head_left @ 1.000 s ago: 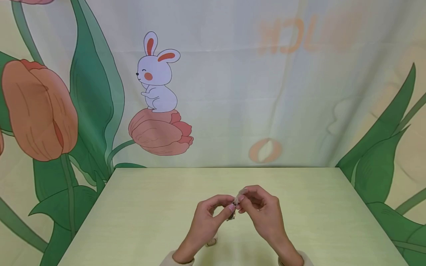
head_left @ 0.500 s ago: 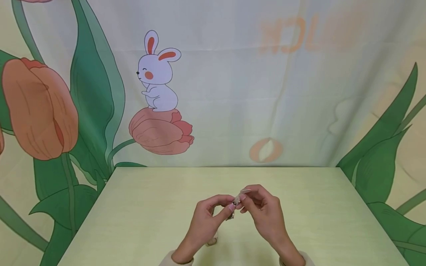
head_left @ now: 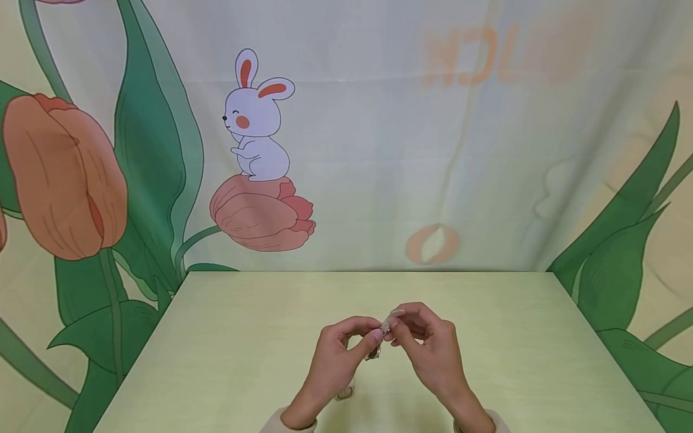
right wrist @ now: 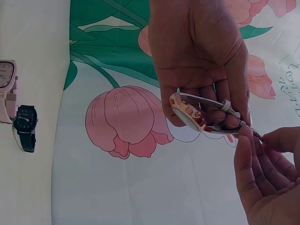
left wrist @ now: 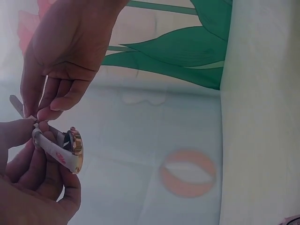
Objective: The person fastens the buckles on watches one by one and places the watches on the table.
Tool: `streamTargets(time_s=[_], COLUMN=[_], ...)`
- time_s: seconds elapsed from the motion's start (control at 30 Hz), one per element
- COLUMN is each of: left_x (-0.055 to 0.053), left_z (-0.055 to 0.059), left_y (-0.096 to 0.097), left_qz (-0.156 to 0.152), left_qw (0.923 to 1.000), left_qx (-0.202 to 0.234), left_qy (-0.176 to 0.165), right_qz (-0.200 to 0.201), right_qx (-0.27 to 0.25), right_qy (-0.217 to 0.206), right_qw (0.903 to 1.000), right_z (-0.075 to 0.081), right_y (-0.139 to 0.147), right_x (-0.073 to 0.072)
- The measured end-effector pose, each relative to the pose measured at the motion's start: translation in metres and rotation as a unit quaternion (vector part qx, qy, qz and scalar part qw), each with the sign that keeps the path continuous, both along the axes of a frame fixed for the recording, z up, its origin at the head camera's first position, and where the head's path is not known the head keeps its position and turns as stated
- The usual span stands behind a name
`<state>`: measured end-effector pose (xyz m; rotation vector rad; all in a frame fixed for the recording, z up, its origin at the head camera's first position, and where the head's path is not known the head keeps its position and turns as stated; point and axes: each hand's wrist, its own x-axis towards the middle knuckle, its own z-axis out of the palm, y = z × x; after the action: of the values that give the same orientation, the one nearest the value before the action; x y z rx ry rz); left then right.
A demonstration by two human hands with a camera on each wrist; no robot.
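Note:
Between both hands, above the table, is a wristwatch with a rose-gold case and a pale strap bearing a pink print. The strap is bent into a loop, as the right wrist view shows. My left hand pinches the strap near its small loop, thumb on the near side. My right hand pinches the strap's free end, which sticks out past its fingertips. Fingertips of the two hands nearly meet there. The case hangs below them in the head view. Fingers hide how strap and buckle join.
On the table, a small light watch lies partly behind my left wrist. The right wrist view shows a pale pink square watch beside a black watch. A printed curtain hangs behind the far edge.
Both hands stay almost in place, holding the watch throughout. The strap's free end tilts slightly between the right fingers, and the case shifts a little under the left thumb.

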<state>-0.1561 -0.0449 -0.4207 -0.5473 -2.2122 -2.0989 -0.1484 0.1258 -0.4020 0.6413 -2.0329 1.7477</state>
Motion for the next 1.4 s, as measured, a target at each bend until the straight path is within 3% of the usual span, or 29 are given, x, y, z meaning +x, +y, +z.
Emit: streamTargets(time_s=[0.4,0.83,1.2,1.4], left_x=[-0.0006,-0.001,-0.0005,-0.0022], left_z=[-0.0045,-0.0045,-0.0027,-0.003], left_y=[0.0,0.0007,0.0006,-0.0019], left_qz=[0.004,0.012,0.026,-0.003], left_qw=[1.0,0.9998,0.9993,0.999], left_qx=[-0.008,-0.012,-0.015,0.019], left_qy=[0.002,-0.012,-0.02,-0.04], right_qz=[-0.05,-0.041,-0.046,-0.004], right_qx=[0.06,0.059,0.072,0.087], right_qy=[0.032,0.053,0.038,0.065], right_qw=[0.9964,0.996,0.9956,0.9941], right_z=[-0.0036,-0.0088,-0.0082,-0.0092], right_y=[0.0,0.0018,0.0012,0.0052], right_x=[-0.0007,-0.0028,-0.0024,-0.0041])
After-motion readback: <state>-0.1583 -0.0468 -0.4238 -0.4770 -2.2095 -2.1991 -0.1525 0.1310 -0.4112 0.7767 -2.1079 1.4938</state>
